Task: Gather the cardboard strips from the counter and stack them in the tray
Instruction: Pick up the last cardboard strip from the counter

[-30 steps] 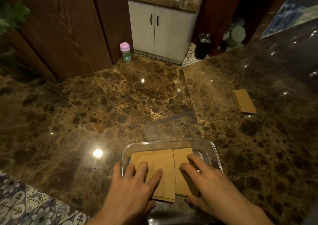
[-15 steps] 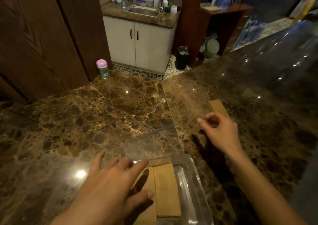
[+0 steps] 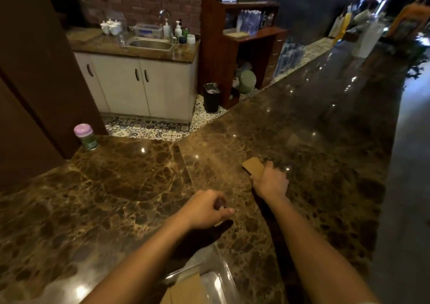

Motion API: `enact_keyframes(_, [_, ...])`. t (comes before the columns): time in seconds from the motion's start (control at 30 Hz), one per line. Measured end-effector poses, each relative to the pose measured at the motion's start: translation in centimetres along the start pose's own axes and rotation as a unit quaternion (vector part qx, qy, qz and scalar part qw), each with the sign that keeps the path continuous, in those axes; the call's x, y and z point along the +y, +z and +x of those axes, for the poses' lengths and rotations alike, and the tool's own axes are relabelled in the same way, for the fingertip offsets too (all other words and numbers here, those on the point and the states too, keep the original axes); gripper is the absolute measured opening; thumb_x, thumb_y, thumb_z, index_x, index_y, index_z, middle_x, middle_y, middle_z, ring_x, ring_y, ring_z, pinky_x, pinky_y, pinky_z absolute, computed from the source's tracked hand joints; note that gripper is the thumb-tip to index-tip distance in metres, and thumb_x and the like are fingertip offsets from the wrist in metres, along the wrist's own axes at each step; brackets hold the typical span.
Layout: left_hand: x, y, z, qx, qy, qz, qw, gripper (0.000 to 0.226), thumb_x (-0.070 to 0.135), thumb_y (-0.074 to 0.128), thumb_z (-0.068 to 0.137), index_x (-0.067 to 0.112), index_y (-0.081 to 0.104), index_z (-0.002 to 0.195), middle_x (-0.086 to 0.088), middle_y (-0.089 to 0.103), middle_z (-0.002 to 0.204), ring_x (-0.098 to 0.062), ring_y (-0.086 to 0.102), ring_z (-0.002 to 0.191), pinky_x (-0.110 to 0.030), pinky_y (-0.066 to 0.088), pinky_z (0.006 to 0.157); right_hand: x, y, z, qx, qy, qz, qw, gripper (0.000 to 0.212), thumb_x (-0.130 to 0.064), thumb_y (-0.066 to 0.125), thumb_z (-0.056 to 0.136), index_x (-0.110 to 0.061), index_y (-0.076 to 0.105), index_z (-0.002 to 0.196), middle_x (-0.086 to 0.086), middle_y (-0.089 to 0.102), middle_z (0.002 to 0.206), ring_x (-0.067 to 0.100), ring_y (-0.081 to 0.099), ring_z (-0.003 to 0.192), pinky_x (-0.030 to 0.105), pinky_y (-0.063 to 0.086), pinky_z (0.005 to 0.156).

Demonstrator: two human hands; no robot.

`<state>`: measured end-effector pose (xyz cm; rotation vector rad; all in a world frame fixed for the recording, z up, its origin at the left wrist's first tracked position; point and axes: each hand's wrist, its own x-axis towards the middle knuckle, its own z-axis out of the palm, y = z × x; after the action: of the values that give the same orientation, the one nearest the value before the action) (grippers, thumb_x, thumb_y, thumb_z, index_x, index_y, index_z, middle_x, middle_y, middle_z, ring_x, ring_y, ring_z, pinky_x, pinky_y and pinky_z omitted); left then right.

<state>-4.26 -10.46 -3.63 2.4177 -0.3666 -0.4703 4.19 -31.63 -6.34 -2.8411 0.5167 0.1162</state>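
Note:
On the brown marble counter (image 3: pixel 130 187) my right hand (image 3: pixel 271 181) is closed over a small stack of tan cardboard strips (image 3: pixel 253 166); only the stack's far end shows past my fingers. My left hand (image 3: pixel 204 209) hovers above the counter, loosely curled, with nothing visible in it. The clear glass tray (image 3: pixel 218 282) sits at the bottom edge between my forearms, with cardboard strips (image 3: pixel 188 291) lying flat inside; my left arm covers part of it.
A pink-lidded jar (image 3: pixel 85 137) stands at the counter's far left by a wooden panel. Beyond the counter are white sink cabinets (image 3: pixel 144 87), a black bin (image 3: pixel 211 97) and a wooden shelf. Bottles and boxes crowd the counter's far right end.
My right hand has reached forward from the tray and closed on the strips on the counter. My left hand lifted off the tray and curled. The view has tilted up.

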Motion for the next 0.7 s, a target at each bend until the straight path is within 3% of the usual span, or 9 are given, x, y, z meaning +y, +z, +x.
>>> enact_keyframes(0.07, [0.0,0.8,1.6,-0.005,-0.008,-0.026,1.000,0.020,0.049,0.070,0.088,0.030,0.069,0.094,0.011,0.069,0.083,-0.006,0.065,0.077,-0.024,0.051,0.070,-0.1,0.0,0.4,-0.022,-0.004,-0.009,1.000,0.067,-0.048,0.066,0.095,-0.009,0.039,0.142,0.024,0.052,0.143,0.043,0.048,0.134,0.049,0.044,0.108])
enact_keyframes(0.17, [-0.1,1.8,3.5,0.018,-0.037,-0.122,0.992,0.018,0.044,0.074,0.085,0.029,0.072,0.094,0.005,0.074,0.087,-0.006,0.067,0.076,-0.030,0.055,0.076,-0.4,-0.3,0.7,-0.059,-0.005,-0.022,0.998,0.070,-0.045,0.063,0.098,-0.006,0.032,0.146,0.027,0.044,0.149,0.043,0.043,0.137,0.051,0.041,0.111])
enact_keyframes(0.27, [0.3,2.0,4.3,0.062,-0.072,-0.288,0.953,0.016,0.037,0.079,0.084,0.026,0.069,0.087,0.003,0.074,0.085,-0.005,0.065,0.068,-0.030,0.055,0.071,-0.4,-1.3,-0.1,-0.110,-0.017,0.113,0.987,0.070,-0.043,0.067,0.097,-0.011,0.033,0.149,0.018,0.051,0.147,0.036,0.051,0.134,0.046,0.045,0.111])
enact_keyframes(0.33, [1.1,1.6,4.2,0.099,-0.095,-0.413,0.900,0.021,0.039,0.080,0.083,0.022,0.069,0.085,0.000,0.071,0.086,-0.008,0.066,0.076,-0.031,0.058,0.077,-0.5,-2.4,-2.3,-0.175,-0.030,0.294,0.939,0.065,-0.038,0.070,0.097,-0.014,0.037,0.147,0.008,0.066,0.131,0.023,0.064,0.121,0.036,0.051,0.100])
enact_keyframes(0.4, [2.2,0.8,3.6,0.099,-0.099,-0.510,0.849,0.025,0.043,0.080,0.082,0.021,0.070,0.087,-0.007,0.072,0.094,-0.016,0.069,0.093,-0.041,0.059,0.092,-0.7,-3.8,-5.2,-0.238,-0.055,0.443,0.863,0.054,-0.027,0.071,0.098,-0.014,0.042,0.143,0.001,0.075,0.105,0.009,0.073,0.097,0.026,0.056,0.083])
enact_keyframes(0.47, [3.3,-0.2,2.3,0.085,-0.071,-0.554,0.825,0.024,0.039,0.079,0.084,0.020,0.066,0.093,-0.010,0.073,0.096,-0.021,0.070,0.098,-0.045,0.058,0.094,-0.7,-4.6,-7.5,-0.265,-0.074,0.521,0.808,0.041,-0.019,0.067,0.101,-0.011,0.050,0.137,0.006,0.078,0.100,0.010,0.075,0.094,0.027,0.057,0.085])
enact_keyframes(0.53, [4.4,-1.0,0.9,0.086,-0.031,-0.574,0.814,0.020,0.027,0.074,0.089,0.017,0.058,0.097,-0.006,0.070,0.081,-0.016,0.072,0.081,-0.036,0.061,0.080,-0.4,-5.2,-9.1,-0.269,-0.099,0.557,0.780,0.034,-0.019,0.069,0.099,-0.014,0.059,0.131,0.015,0.078,0.113,0.023,0.074,0.110,0.040,0.054,0.101])
enact_keyframes(0.6, [5.1,-1.7,-0.4,0.093,0.008,-0.582,0.808,0.018,0.015,0.071,0.092,0.013,0.055,0.099,-0.003,0.065,0.071,-0.012,0.069,0.063,-0.023,0.057,0.062,-0.1,-5.8,-10.4,-0.279,-0.115,0.578,0.758,0.033,-0.025,0.074,0.092,-0.019,0.064,0.124,0.019,0.077,0.116,0.025,0.073,0.111,0.046,0.052,0.105])
enact_keyframes(0.7, [5.5,-2.7,-2.0,0.106,0.038,-0.561,0.820,0.023,0.011,0.070,0.093,0.012,0.054,0.110,-0.011,0.067,0.077,-0.016,0.070,0.064,-0.022,0.055,0.060,0.4,-7.2,-12.5,-0.284,-0.177,0.549,0.766,0.043,-0.028,0.080,0.086,-0.024,0.064,0.125,0.012,0.076,0.112,0.015,0.073,0.106,0.036,0.057,0.097])
